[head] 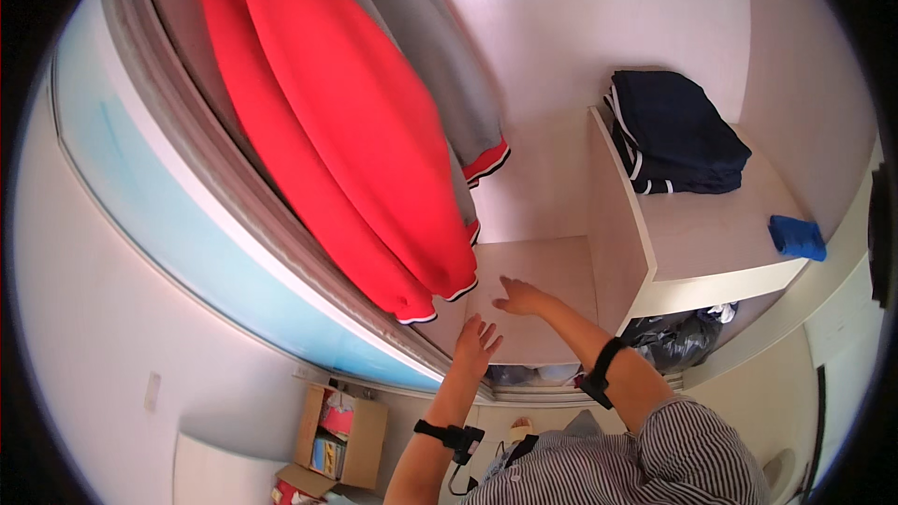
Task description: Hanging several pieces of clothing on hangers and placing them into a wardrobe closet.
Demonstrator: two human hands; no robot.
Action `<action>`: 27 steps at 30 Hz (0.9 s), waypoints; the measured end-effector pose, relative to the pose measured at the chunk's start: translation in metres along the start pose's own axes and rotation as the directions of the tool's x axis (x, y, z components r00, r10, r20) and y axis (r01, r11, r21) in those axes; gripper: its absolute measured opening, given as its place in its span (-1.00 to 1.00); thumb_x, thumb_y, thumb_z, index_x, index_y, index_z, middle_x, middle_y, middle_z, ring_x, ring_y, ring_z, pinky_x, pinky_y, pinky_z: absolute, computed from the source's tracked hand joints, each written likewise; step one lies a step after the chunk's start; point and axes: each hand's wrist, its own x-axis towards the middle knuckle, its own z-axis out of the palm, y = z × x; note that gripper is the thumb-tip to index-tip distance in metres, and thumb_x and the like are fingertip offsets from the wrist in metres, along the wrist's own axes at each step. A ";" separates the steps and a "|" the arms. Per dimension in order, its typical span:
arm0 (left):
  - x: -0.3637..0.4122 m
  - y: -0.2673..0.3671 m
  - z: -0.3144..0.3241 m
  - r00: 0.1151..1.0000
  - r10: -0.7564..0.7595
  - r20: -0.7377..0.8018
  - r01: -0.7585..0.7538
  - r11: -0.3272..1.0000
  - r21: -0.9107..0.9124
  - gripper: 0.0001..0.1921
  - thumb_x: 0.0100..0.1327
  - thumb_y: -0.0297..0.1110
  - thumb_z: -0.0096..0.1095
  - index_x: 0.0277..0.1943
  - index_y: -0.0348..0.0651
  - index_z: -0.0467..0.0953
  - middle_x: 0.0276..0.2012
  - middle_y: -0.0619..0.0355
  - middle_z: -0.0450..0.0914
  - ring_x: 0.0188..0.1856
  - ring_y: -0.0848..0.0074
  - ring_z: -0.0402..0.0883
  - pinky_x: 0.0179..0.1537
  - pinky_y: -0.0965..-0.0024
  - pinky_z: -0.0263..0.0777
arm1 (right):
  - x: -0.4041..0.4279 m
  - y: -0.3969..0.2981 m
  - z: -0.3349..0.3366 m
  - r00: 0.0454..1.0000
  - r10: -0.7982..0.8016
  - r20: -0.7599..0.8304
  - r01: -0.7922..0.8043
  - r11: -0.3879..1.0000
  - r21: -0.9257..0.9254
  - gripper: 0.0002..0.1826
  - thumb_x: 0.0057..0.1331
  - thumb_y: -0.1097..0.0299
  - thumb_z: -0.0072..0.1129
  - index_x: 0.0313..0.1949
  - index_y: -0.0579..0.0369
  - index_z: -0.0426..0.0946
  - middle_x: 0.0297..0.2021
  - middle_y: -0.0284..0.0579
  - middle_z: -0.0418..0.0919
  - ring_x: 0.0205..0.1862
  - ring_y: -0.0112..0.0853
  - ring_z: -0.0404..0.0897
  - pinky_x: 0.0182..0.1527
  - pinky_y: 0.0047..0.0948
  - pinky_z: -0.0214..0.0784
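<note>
My left hand [478, 345] is raised with its fingers apart, just below the cuffs of a red garment [351, 119] hanging in the wardrobe. It holds nothing. Over the low wardrobe shelf [547, 337], my right hand [519, 297] reaches with fingers apart and nothing in them. A grey garment [449, 49] with red cuffs hangs behind the red one. To the right, a stack of folded dark navy clothes [673, 130] with white stripes lies on a raised shelf [708, 238], and a small folded blue cloth [798, 237] sits near that shelf's front edge.
Black plastic bags [673, 344] fill the space under the raised shelf. A vertical panel [617, 224] stands right of my hands. The sliding door [245, 280] runs along the left. An open cardboard box [365, 442] with books is on the floor at lower left.
</note>
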 end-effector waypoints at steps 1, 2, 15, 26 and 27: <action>-0.004 -0.010 -0.006 1.000 -0.014 0.008 0.014 1.000 -0.026 -0.37 0.20 -0.13 0.11 0.23 -0.14 0.03 0.16 0.04 0.11 0.15 0.30 0.24 0.07 0.09 0.29 | -0.009 0.007 0.008 0.999 -0.001 0.037 0.003 0.999 -0.045 -0.25 0.19 -0.04 -0.06 0.17 0.34 0.11 0.09 0.23 0.28 0.12 -0.01 0.29 0.15 -0.23 0.12; -0.010 -0.020 -0.012 0.999 -0.031 0.028 0.032 0.999 -0.042 -0.41 0.20 -0.16 0.10 0.22 -0.15 0.06 0.13 0.05 0.14 0.11 0.30 0.28 0.06 0.09 0.31 | -0.017 0.013 0.015 0.997 -0.057 0.053 0.057 0.998 -0.002 -0.25 0.19 -0.04 -0.06 0.17 0.34 0.11 0.09 0.23 0.28 0.12 -0.01 0.29 0.15 -0.23 0.12; -0.118 -0.124 -0.044 0.984 0.033 -0.175 -0.050 0.994 -0.093 -0.81 0.25 -0.23 -0.03 -0.15 -0.10 0.36 -0.24 0.22 0.42 -0.16 0.53 0.44 -0.08 0.33 0.38 | -0.129 0.012 0.080 0.697 -0.484 0.529 0.368 0.875 0.316 -0.63 0.28 0.12 -0.10 -0.06 0.10 0.43 -0.13 0.04 0.50 -0.10 -0.20 0.48 -0.03 -0.35 0.27; -0.168 -0.097 -0.075 0.994 0.067 -0.084 -0.079 0.986 -0.144 -0.63 0.25 -0.25 -0.01 0.09 -0.16 0.28 -0.09 0.17 0.42 -0.06 0.43 0.45 -0.13 0.34 0.39 | -0.121 -0.033 0.047 0.950 -0.289 0.116 0.195 0.843 0.502 -0.45 0.21 0.07 0.04 0.05 0.23 0.33 -0.05 0.08 0.44 -0.02 -0.21 0.43 0.05 -0.29 0.22; -0.172 -0.090 -0.075 0.989 0.095 -0.112 -0.108 0.986 -0.123 -0.62 0.25 -0.24 -0.01 0.09 -0.16 0.28 -0.08 0.17 0.42 -0.06 0.43 0.45 -0.11 0.34 0.39 | -0.111 -0.040 0.043 0.960 -0.247 -0.134 0.281 0.801 0.529 -0.39 0.18 0.08 0.09 0.09 0.27 0.26 -0.03 0.12 0.41 0.01 -0.18 0.40 0.07 -0.27 0.20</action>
